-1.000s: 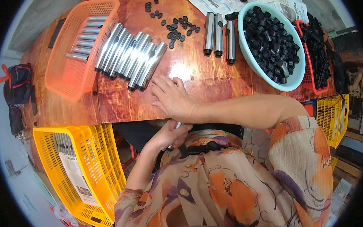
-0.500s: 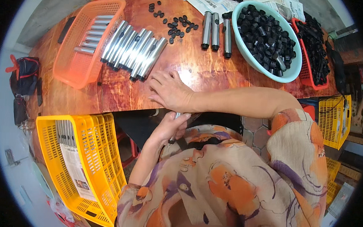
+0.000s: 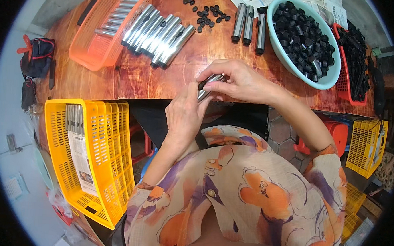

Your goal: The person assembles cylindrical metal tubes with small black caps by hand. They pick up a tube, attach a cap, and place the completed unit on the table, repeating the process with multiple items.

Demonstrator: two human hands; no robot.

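Just over the table's near edge, a shiny silver metal tube slants between both hands. My left hand wraps round its lower part, partly hiding it. My right hand grips the upper part, thumb lying along the metal. A dark spot shows on the tube near the left fingertips; whether it is a fitted piece I cannot tell. Beyond the hands, several silver tubes with black ends lie side by side in a slanted row. Small black oval pieces are scattered behind them.
An orange basket with silver tubes stands left. At the right are three more tubes, a light-blue basin of black caps and a red basket of black parts. A yellow crate holding tubes stands lower left.
My right hand has lifted off the table by the tube row and now grips the tube. My left hand has raised the tube from below the table edge.
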